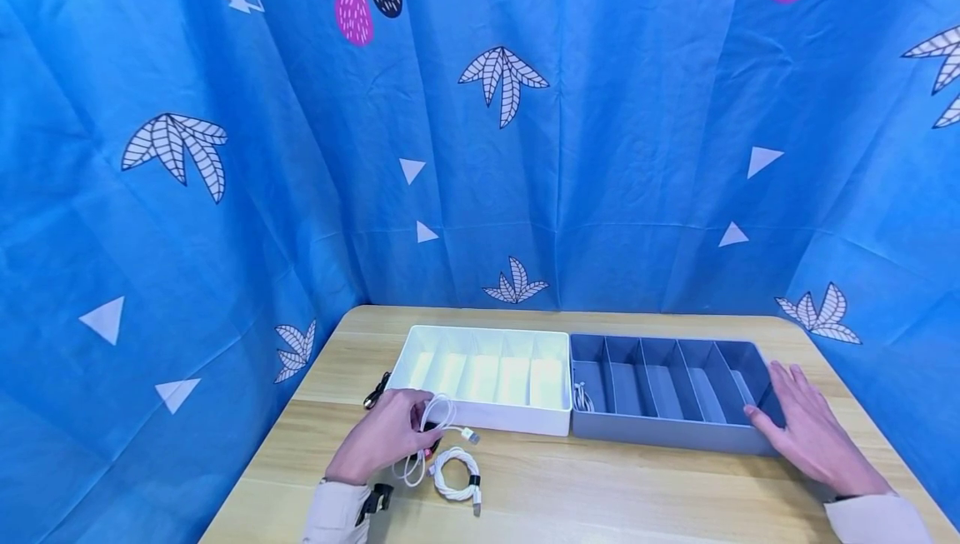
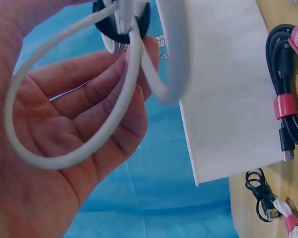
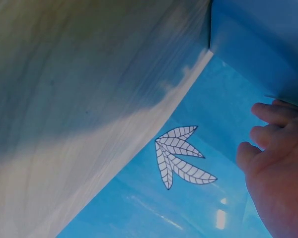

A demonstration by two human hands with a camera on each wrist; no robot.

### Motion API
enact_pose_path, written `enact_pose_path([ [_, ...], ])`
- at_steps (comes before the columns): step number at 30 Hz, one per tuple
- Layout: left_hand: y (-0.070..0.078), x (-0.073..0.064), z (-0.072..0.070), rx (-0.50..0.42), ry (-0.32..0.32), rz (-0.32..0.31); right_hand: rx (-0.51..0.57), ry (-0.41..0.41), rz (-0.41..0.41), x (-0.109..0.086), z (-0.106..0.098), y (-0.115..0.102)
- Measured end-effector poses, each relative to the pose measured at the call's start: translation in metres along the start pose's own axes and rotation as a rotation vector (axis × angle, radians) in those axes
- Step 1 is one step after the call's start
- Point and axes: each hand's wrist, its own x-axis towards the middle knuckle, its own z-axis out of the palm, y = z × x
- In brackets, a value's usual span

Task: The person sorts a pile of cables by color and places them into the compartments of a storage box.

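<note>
My left hand (image 1: 386,436) pinches a coiled white USB cable (image 1: 444,423) just in front of the white divided box (image 1: 510,420). In the left wrist view a loop of this cable (image 2: 69,161) hangs across the palm, and a black tie (image 2: 114,29) binds it. A second white cable (image 1: 455,495), coiled with a black strap, lies on the table beside the hand. My right hand (image 1: 813,431) rests at the right end of the grey divided box (image 1: 675,434), thumb over its front corner and fingers extended along the end. The right wrist view shows only part of this hand (image 3: 283,158).
A white cable (image 1: 582,398) lies in the grey box's leftmost compartment. Near the white box are a black cable (image 2: 285,74) with pink straps, a smaller black cable (image 2: 258,192) and a white one with a pink strap (image 2: 291,223). Blue curtain (image 1: 637,152) surrounds the wooden table (image 1: 600,498).
</note>
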Motion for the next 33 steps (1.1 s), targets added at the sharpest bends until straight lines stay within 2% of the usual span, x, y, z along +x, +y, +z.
enact_pose_path([
  [12, 0.012, 0.014, 0.001, 0.036, 0.03, 0.02, 0.003, -0.015, 0.014, 0.001, -0.001, 0.0],
  [20, 0.02, 0.021, -0.002, 0.043, 0.017, 0.006, 0.002, -0.014, 0.012, 0.001, -0.001, 0.0],
  [33, 0.026, 0.03, -0.004, 0.042, 0.042, 0.069, 0.006, -0.01, 0.005, 0.001, -0.001, 0.0],
])
